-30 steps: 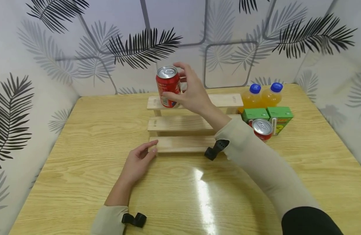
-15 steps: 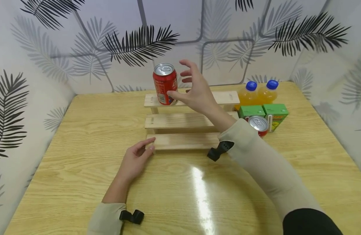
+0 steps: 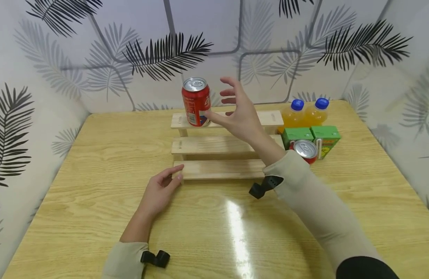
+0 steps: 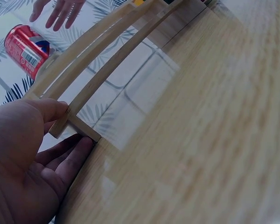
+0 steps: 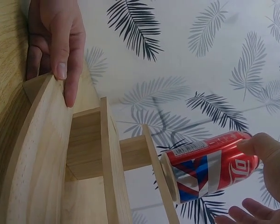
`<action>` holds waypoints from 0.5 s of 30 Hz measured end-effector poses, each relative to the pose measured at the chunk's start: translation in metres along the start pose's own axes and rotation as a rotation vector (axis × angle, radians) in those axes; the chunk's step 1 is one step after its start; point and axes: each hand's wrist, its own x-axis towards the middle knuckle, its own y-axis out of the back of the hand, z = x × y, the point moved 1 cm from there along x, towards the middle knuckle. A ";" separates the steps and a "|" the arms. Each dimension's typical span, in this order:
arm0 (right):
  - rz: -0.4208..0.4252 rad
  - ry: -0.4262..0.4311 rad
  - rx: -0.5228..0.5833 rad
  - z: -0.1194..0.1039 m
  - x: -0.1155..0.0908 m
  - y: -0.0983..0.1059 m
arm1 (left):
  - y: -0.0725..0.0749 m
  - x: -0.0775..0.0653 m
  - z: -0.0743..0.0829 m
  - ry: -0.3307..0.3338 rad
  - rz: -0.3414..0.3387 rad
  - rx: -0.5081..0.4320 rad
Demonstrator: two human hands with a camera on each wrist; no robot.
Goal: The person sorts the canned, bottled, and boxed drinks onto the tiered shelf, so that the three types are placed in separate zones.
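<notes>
A red soda can [image 3: 196, 102] stands upright on the left end of the top step of a three-step wooden rack [image 3: 221, 145]. My right hand [image 3: 240, 112] is just right of the can, its fingers spread and away from it. In the right wrist view the right thumb [image 5: 259, 143] overlaps the can's upper side; whether it touches I cannot tell. My left hand [image 3: 158, 193] pinches the front left corner of the rack's lowest step. In the left wrist view its thumb [image 4: 53, 109] lies on the step and its other fingers sit by the rack's leg.
Right of the rack stand two orange drink bottles [image 3: 306, 116] with blue caps. Two green drink cartons [image 3: 325, 133] are in front of them, with a second red can [image 3: 305, 150] before the cartons. A leaf-patterned wall covering [image 3: 214, 50] rises behind the wooden table [image 3: 106, 162].
My right hand has let go of the can, its fingers opening and drawing back to the right. The can stays on the top step. The left hand keeps its hold on the rack.
</notes>
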 end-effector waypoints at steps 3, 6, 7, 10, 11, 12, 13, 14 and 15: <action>0.007 0.003 0.015 0.001 -0.003 0.002 | 0.001 0.001 0.001 -0.004 0.000 0.010; 0.015 0.008 0.033 0.003 -0.007 0.003 | 0.001 0.000 0.001 -0.004 -0.004 0.016; 0.016 0.009 0.037 0.003 -0.008 0.003 | 0.001 0.000 0.001 -0.001 -0.006 0.014; 0.020 0.002 0.042 0.004 -0.012 0.004 | 0.001 0.000 0.001 0.003 -0.005 0.012; 0.022 0.001 0.041 0.005 -0.013 0.004 | 0.001 -0.001 0.001 0.004 -0.004 0.012; 0.023 -0.005 0.041 0.005 -0.015 0.005 | 0.001 -0.001 0.002 0.005 -0.003 0.010; 0.023 -0.011 0.042 0.005 -0.016 0.005 | 0.000 -0.001 0.002 0.004 -0.003 0.010; 0.025 -0.017 0.045 0.005 -0.018 0.006 | 0.000 -0.001 0.002 0.005 -0.002 0.011; 0.026 -0.022 0.046 0.005 -0.020 0.007 | 0.001 -0.001 0.001 0.004 -0.003 0.010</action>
